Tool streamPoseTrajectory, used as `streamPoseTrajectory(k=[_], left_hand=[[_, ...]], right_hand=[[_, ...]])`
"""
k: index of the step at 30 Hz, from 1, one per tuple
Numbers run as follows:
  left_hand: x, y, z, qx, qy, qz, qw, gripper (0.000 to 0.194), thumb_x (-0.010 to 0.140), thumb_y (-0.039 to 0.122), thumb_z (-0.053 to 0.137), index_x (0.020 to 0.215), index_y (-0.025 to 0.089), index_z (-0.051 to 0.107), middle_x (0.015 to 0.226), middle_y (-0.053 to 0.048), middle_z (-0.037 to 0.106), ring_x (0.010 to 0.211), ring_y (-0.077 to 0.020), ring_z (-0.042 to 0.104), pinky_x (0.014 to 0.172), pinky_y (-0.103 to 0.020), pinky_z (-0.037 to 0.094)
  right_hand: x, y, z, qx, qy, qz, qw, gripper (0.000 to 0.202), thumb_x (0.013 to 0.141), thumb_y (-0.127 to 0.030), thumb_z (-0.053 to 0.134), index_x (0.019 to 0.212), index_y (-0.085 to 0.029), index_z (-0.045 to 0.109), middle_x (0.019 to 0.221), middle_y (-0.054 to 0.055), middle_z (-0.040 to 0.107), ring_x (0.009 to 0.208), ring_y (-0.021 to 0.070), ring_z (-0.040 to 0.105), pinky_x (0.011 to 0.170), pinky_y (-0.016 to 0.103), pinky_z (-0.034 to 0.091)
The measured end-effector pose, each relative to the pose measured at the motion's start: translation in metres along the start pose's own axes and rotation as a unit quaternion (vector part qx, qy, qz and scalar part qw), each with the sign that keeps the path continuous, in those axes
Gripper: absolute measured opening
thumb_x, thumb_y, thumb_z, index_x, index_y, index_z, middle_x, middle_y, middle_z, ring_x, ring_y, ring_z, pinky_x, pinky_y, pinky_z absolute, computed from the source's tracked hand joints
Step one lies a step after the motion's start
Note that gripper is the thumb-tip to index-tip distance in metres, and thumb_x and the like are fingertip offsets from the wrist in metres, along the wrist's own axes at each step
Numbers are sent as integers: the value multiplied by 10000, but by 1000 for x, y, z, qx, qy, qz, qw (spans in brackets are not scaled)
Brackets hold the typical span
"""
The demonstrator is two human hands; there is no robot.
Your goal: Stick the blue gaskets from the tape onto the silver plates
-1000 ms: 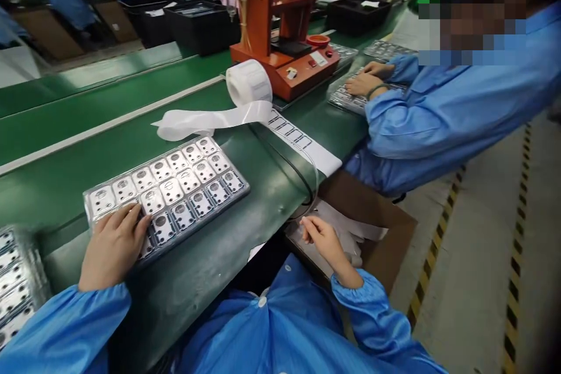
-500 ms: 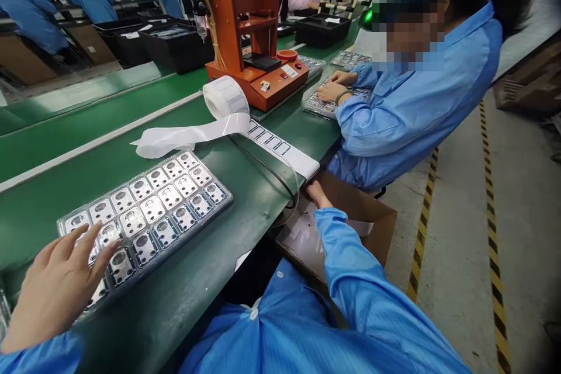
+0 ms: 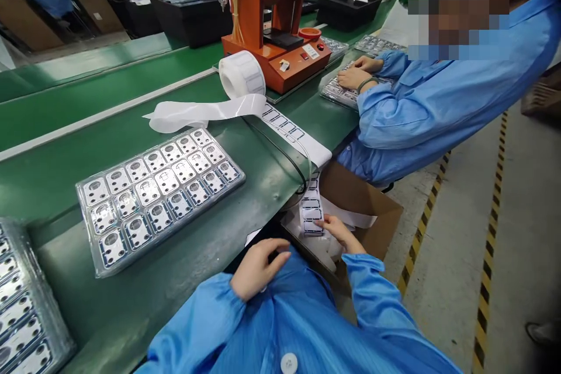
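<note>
My right hand [image 3: 340,232] pinches the end of a strip of labels [image 3: 311,204], white with dark-outlined frames, which hangs beside the bench edge above a cardboard box. In front of my body, my left hand [image 3: 262,269] is held in the air, thumb apart from loosely curved fingers, with nothing in it. On the green bench lies a clear plastic tray [image 3: 170,234] filled with rows of silver plates. Behind it stands a label roll [image 3: 242,75], with a white backing strip [image 3: 193,115] trailing leftward from near it.
A second tray of plates [image 3: 26,304] sits at the near left. An orange press [image 3: 280,35] stands beyond the roll. Under the bench edge is the cardboard box [image 3: 372,204] holding waste strip. A co-worker's hands [image 3: 357,75] rest on another tray at right.
My left hand has left the tray and come right, in front of my body. My right hand has drawn the label strip down over the bench edge. The view has shifted.
</note>
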State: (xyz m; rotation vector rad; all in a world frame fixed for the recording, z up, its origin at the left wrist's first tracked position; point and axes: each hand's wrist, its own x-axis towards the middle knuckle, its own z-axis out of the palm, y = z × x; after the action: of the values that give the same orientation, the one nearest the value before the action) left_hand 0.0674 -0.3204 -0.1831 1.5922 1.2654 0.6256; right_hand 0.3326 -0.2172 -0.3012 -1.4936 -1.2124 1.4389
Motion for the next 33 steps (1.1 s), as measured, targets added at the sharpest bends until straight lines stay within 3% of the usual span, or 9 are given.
streamPoseTrajectory(k=[4, 7, 11, 14, 18, 22, 25, 29, 33], left_hand=[[44, -20, 33, -26, 0, -19, 999, 696, 804, 328, 727, 1438, 185, 477, 1265, -153, 671, 1188, -285, 626, 1069, -453, 465], [59, -17, 51, -82, -27, 3, 996, 877, 763, 254, 754, 1529, 215, 330, 1288, -129, 656, 1148, -263, 642, 1026, -417, 490], [59, -10, 56, -105, 21, 11, 994, 664, 848, 203, 611, 1481, 227, 412, 1272, -88, 658, 998, -208, 660, 912, -345, 520], [56, -9, 52, -107, 76, 3, 991, 510, 850, 238, 610, 1356, 238, 545, 1225, -63, 677, 934, -197, 644, 837, -312, 516], [56, -8, 50, -140, 104, -16, 985, 341, 831, 262, 633, 1172, 241, 642, 1001, -33, 708, 822, -181, 619, 729, -285, 496], [59, -9, 53, -200, 102, -28, 974, 251, 812, 290, 663, 1053, 220, 659, 795, 1, 637, 671, -139, 539, 626, -257, 439], [59, -9, 52, -257, 100, -31, 961, 244, 808, 336, 683, 1006, 197, 654, 785, 1, 616, 666, -124, 524, 636, -252, 434], [59, -9, 49, -342, 66, -13, 937, 390, 748, 380, 767, 1041, 176, 610, 924, -40, 667, 835, -151, 617, 774, -268, 488], [60, -10, 48, -339, 56, -34, 939, 359, 755, 400, 772, 978, 171, 608, 894, -38, 669, 827, -151, 627, 775, -269, 491]], right_hand=[[-26, -13, 0, 47, 12, 19, 999, 618, 575, -684, 821, 861, -147, 709, 755, 62, 739, 695, 228, 687, 636, 351, 558], [-40, -29, 12, 73, 43, 7, 996, 661, 584, -711, 788, 952, -168, 705, 852, 89, 762, 747, 258, 705, 654, 363, 564], [-56, -46, 21, 90, 89, -19, 992, 702, 725, -683, 703, 1223, -204, 579, 902, 78, 747, 747, 232, 699, 654, 350, 568], [-71, -52, 16, 63, 97, -92, 989, 800, 711, -583, 776, 1363, -259, 444, 954, 43, 720, 805, 203, 687, 741, 344, 573], [-87, -60, 10, -85, 44, -186, 978, 535, 723, -494, 802, 1164, -244, 632, 1021, 67, 701, 901, 215, 661, 855, 376, 550], [-91, -73, 12, -190, 77, -238, 950, 277, 826, -511, 701, 882, -240, 726, 859, 54, 685, 781, 203, 628, 772, 361, 532], [-89, -81, 14, -193, 83, -261, 942, 292, 845, -520, 677, 789, -238, 731, 777, 46, 655, 731, 194, 612, 695, 330, 516], [-88, -86, 15, -204, 96, -270, 936, 396, 876, -554, 620, 673, -222, 694, 699, 37, 607, 646, 172, 567, 616, 309, 479], [-90, -92, 8, -220, 75, -262, 937, 462, 896, -609, 564, 691, -218, 701, 732, 52, 633, 686, 188, 598, 633, 316, 491]])
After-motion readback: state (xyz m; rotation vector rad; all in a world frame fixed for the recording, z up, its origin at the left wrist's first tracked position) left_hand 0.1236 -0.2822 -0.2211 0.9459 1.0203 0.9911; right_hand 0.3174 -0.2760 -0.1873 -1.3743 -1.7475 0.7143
